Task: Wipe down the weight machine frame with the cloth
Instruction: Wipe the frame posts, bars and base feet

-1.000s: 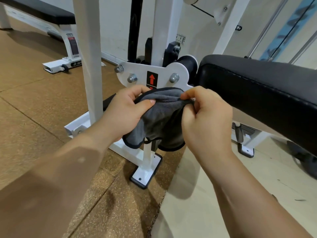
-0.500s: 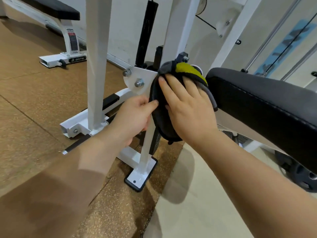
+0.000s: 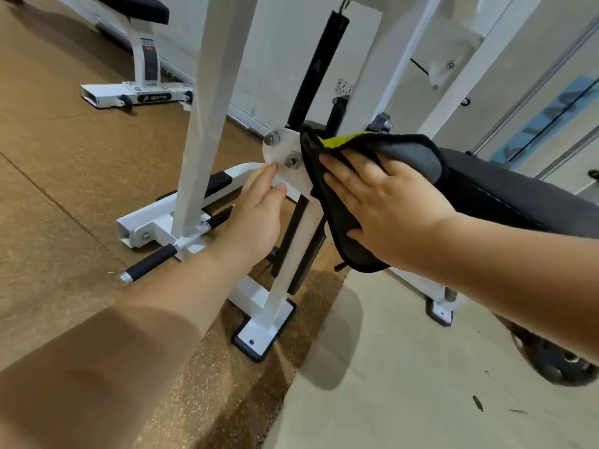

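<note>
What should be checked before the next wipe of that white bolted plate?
1. Right hand flat on the cloth: ok, straight fingers press it.
2. Cloth against the white plate: ok, it covers the plate's right side.
3. Left hand clear of the cloth: ok, its fingertips touch the plate's left edge.
4. Two bolts under the cloth: not ok, both bare.
5. Plate clean beneath the cloth: cannot tell, hidden.
</note>
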